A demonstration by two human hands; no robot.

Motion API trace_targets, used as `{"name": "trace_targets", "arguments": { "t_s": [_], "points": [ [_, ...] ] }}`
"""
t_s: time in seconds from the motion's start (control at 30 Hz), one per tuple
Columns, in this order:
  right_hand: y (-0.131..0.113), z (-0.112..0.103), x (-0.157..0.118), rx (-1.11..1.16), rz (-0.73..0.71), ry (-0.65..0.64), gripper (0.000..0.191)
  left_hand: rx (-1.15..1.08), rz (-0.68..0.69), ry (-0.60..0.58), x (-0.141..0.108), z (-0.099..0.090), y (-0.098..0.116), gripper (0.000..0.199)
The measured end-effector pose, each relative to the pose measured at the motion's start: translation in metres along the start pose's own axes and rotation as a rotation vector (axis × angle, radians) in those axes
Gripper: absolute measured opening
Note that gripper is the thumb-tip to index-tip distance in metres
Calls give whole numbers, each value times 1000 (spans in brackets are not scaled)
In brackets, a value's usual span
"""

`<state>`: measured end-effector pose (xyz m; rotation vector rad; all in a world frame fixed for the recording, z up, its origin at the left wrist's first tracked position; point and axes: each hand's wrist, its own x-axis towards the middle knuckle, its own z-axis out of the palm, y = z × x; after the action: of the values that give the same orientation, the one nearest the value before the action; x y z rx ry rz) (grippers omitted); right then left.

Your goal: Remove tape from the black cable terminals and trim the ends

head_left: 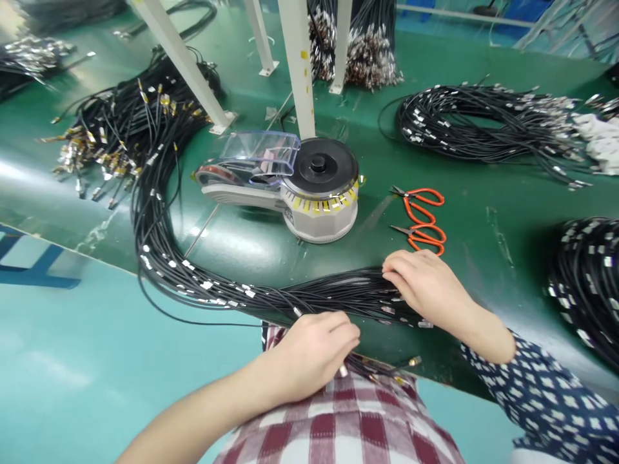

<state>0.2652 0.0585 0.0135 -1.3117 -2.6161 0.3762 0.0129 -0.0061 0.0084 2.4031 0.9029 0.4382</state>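
A long bundle of black cables [264, 298] with small white labels curves along the green table's front edge. My left hand [316, 351] is closed over cables near the edge, its fingertips hidden beneath it; metal-ended cables stick out to its right, above the checked apron. My right hand [425, 283] pinches cables at the bundle's right part, with thumb and index finger together. Behind the bundle stands a round tape dispenser [320, 216] with yellow tape pieces around its rim. Two orange-handled scissors [425, 236] lie just beyond my right hand.
Coiled black cables lie at the back right [449, 145] and right edge [592, 283]. A heap of cable ends [111, 138] covers the left. White metal posts [297, 71] rise behind the dispenser. More cable bundles [372, 55] lie at the back.
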Motion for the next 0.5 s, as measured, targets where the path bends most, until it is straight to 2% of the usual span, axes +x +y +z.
{"name": "trace_targets", "arguments": {
  "t_s": [0.07,0.13,0.2,0.3,0.4,0.5],
  "points": [
    [-10,-11,0,74,-50,89,17,-19,-12,263,6,-6,3,19],
    [-20,-22,-1,281,-110,130,9,34,-19,386,14,-14,7,29],
    [-28,-29,-2,536,-119,111,4,106,-22,408,21,-21,11,32],
    [-35,-30,-3,791,-44,75,8,153,-9,369,25,-26,14,22],
    [-36,-22,-1,947,42,53,19,-92,-65,304,22,-24,13,19],
    [-30,-14,3,1162,120,52,20,-322,-203,358,16,-16,13,12]
  ]
}}
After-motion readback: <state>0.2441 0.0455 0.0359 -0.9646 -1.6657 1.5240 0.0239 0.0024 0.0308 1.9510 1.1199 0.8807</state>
